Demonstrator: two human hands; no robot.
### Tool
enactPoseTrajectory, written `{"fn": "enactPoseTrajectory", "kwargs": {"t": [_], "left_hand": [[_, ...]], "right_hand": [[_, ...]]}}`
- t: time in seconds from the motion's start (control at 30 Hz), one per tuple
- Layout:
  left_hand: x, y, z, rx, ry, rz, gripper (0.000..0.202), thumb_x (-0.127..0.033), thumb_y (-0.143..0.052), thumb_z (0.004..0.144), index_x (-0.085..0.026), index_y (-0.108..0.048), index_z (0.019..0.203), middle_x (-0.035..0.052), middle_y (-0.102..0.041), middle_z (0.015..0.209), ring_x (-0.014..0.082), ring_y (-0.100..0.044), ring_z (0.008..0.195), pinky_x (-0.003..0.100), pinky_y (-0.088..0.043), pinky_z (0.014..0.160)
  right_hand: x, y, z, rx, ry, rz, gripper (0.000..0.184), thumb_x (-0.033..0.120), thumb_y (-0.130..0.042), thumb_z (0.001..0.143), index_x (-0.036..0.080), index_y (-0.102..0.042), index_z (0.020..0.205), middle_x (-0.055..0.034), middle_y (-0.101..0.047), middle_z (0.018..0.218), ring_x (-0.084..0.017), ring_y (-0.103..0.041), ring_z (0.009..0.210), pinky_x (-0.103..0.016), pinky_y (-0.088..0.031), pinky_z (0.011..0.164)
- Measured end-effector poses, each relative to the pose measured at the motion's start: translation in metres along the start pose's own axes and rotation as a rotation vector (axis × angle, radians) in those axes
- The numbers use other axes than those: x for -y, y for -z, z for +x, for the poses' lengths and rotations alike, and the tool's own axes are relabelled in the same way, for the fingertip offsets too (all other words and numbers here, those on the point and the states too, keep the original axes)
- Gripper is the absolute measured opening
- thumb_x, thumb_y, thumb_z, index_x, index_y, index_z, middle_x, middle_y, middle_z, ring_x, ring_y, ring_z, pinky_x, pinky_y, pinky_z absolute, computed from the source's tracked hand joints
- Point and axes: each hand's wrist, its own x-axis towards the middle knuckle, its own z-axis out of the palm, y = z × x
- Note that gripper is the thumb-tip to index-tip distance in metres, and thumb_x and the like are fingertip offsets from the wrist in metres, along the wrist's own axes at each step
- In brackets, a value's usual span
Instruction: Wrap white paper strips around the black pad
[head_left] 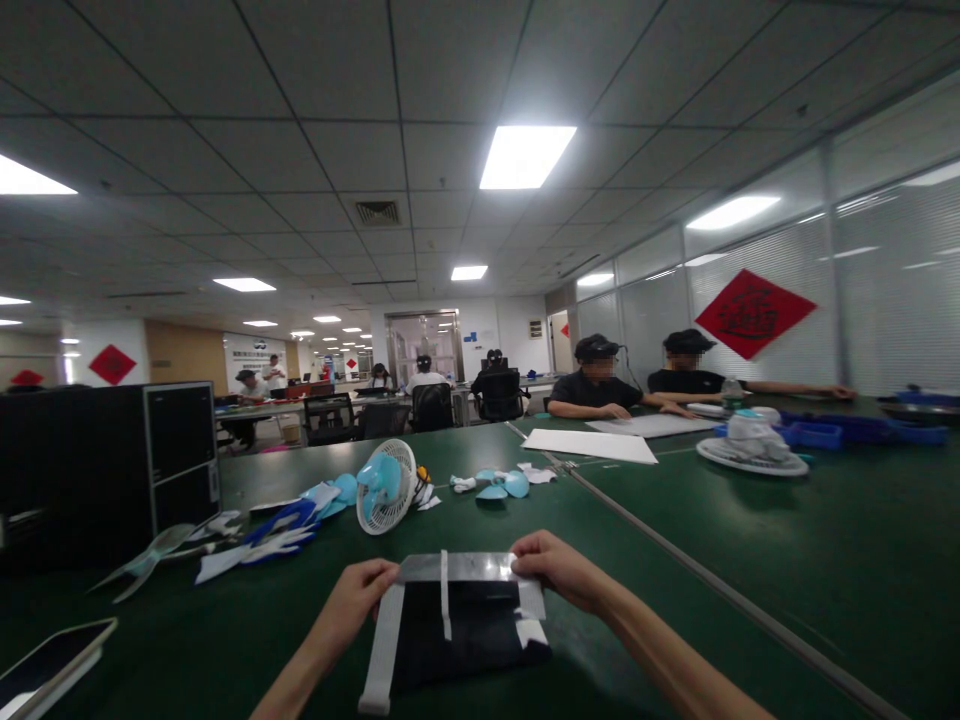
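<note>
the green table (750, 560) fills the lower half of the view, and the person's two bare arms reach onto it from the near edge. directly ahead of them, on the near middle of the table, lies the flat dark package (465, 625) with its silvery top band and pale straps. its long silvery edge runs left to right, across the person's line of sight, and the dark body comes back from that edge toward the person.

the left hand (360, 592) is curled closed on the left end of the top band, fingers folded over the corner where a pale strap runs down the left side. the right hand (551, 568) is pinched closed on the right end of the same band, just above a loose white tab. both hands sit at the far edge of the package, one at each end, about level with one another, so neither is plainly nearer; the package lies between and just below them. whether it is lifted off the table or flat on it is hard to tell from this angle.

beyond it stands a small light-blue fan (386, 486), well apart from the hands, with blue and white fan parts (285, 525) scattered to its left. a phone (49, 665) lies at the near left corner.
</note>
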Motion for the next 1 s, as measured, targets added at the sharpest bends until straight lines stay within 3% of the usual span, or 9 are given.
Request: {"fn": "enactPoseTrajectory", "kwargs": {"t": [0.1, 0.23, 0.4, 0.67, 0.87, 1.0], "left_hand": [[-0.001, -0.001, -0.002, 0.032, 0.029, -0.063, 0.053, -0.062, -0.054, 0.076, -0.013, -0.068, 0.087, 0.0007, -0.062, 0.074, 0.0138, -0.051, 0.066, 0.023, -0.038, 0.057], [0.0, -0.006, -0.006, 0.213, 0.095, -0.194, 0.043, -0.054, -0.064, 0.07, -0.012, -0.065, 0.08, -0.0019, -0.056, 0.065, 0.0093, -0.047, 0.055, 0.021, -0.035, 0.05], [0.008, -0.015, -0.006, 0.355, 0.18, -0.007, 0.04, -0.053, -0.066, 0.064, -0.013, -0.061, 0.069, -0.0029, -0.054, 0.053, 0.0083, -0.045, 0.045, 0.02, -0.032, 0.044], [0.012, -0.015, -0.005, 0.302, 0.153, 0.25, 0.026, -0.039, -0.061, 0.068, -0.013, -0.064, 0.068, -0.0034, -0.053, 0.056, 0.0107, -0.047, 0.054, 0.021, -0.032, 0.051], [0.016, -0.012, -0.003, 0.284, 0.135, 0.297, 0.034, -0.046, -0.059, 0.073, -0.014, -0.068, 0.08, 0.0003, -0.063, 0.074, 0.0158, -0.055, 0.07, 0.023, -0.036, 0.059], [0.013, -0.015, -0.004, 0.265, 0.124, 0.349, 0.035, -0.048, -0.058, 0.074, -0.015, -0.067, 0.079, 0.001, -0.062, 0.075, 0.0176, -0.055, 0.072, 0.024, -0.036, 0.06]], "right_hand": [[-0.002, 0.004, 0.001, 0.006, -0.027, -0.021, 0.019, 0.031, -0.063, 0.069, 0.013, -0.061, 0.064, 0.0056, -0.049, 0.053, -0.006, -0.04, 0.049, -0.019, -0.028, 0.048], [-0.003, 0.015, -0.005, 0.057, -0.08, -0.119, 0.017, 0.029, -0.067, 0.065, 0.012, -0.063, 0.064, 0.0059, -0.049, 0.051, -0.005, -0.038, 0.045, -0.019, -0.024, 0.044], [-0.015, 0.019, -0.006, 0.089, -0.145, -0.34, 0.007, 0.016, -0.063, 0.061, 0.013, -0.066, 0.067, 0.0049, -0.054, 0.052, -0.006, -0.044, 0.046, -0.018, -0.032, 0.045], [-0.04, 0.011, 0.012, -0.002, -0.161, -0.538, 0.009, 0.016, -0.062, 0.063, 0.014, -0.067, 0.07, 0.0035, -0.059, 0.057, -0.008, -0.05, 0.049, -0.018, -0.037, 0.047], [-0.045, 0.012, 0.013, -0.038, -0.149, -0.603, 0.01, 0.018, -0.063, 0.064, 0.015, -0.069, 0.072, 0.0022, -0.064, 0.064, -0.01, -0.056, 0.058, -0.019, -0.041, 0.053], [-0.041, 0.01, 0.01, -0.064, -0.145, -0.654, 0.012, 0.018, -0.063, 0.065, 0.016, -0.07, 0.074, 0.0019, -0.065, 0.066, -0.01, -0.056, 0.059, -0.019, -0.04, 0.052]]}}
